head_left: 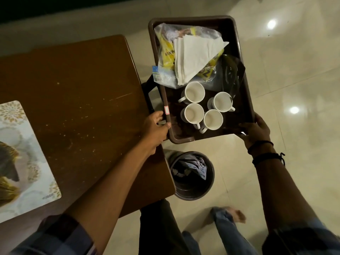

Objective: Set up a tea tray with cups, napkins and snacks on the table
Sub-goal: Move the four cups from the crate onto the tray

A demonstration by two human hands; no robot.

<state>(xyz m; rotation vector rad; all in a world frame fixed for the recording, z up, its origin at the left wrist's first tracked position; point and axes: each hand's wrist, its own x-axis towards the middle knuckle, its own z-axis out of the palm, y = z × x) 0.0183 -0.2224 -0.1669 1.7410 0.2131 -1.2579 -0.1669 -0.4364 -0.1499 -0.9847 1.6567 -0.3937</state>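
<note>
Dark brown rectangular plastic tray (244, 85) held off the brown wooden bench (73, 89), over floor. Left hand (156, 126) and right hand (255, 129) each grip a near rim, presumably keeping level the four white ceramic mugs (204, 109), white folded napkins (195, 57) and yellow snack packets (167, 52).

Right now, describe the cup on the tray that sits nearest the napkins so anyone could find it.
Start at the dark brown tray held by the left hand and right hand beside the wooden table. Four white cups cluster at its near end. The cup wanted is the farthest one, just below the white napkins, its handle pointing left.
</note>
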